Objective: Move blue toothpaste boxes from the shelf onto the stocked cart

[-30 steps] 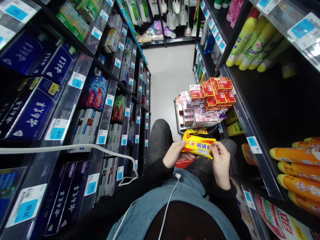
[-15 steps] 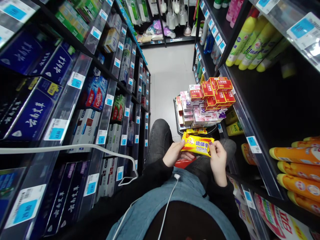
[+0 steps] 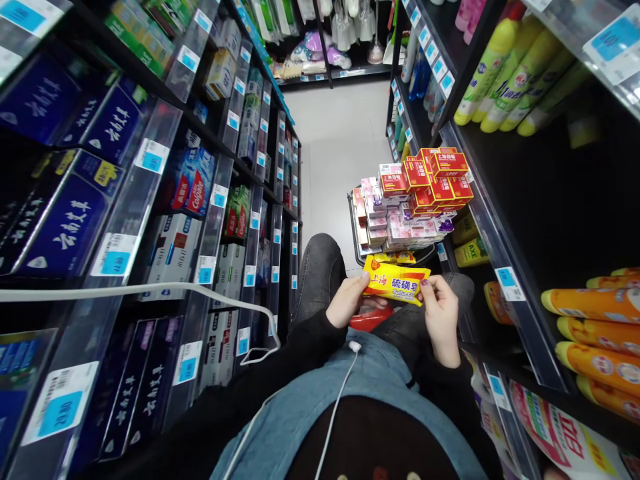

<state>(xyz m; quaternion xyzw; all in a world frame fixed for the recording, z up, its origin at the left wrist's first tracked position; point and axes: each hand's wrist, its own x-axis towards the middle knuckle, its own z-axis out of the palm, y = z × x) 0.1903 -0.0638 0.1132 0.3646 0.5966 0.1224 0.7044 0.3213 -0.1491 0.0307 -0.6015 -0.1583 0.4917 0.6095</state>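
Note:
Between my two hands is a yellow and red wrapped bar of sulfur soap (image 3: 395, 281), its printed face turned up toward me. My left hand (image 3: 349, 300) grips its left end, thumb on top and fingers underneath. The right end is pinched by my right hand (image 3: 441, 313). Just beyond it, a black basket (image 3: 356, 237) on the floor is piled with boxed soaps. Red soap boxes (image 3: 440, 179) top the pile, with pink and white soap boxes (image 3: 397, 227) below. More yellow soap packets (image 3: 394, 257) lie at the basket's near edge.
Toothpaste shelves (image 3: 207, 267) run along my left, with a white cable (image 3: 200, 288) crossing before them. On the right, a shelf (image 3: 530, 320) holds orange bottles (image 3: 600, 333) and yellow-green bottles (image 3: 500, 80). A tiled aisle floor (image 3: 333, 133) stretches ahead. Something red (image 3: 370, 320) shows beneath my hands.
The soap bar stays in both hands, tipped slightly so its printed face shows more fully. The view has shifted a little; the basket pile looks the same.

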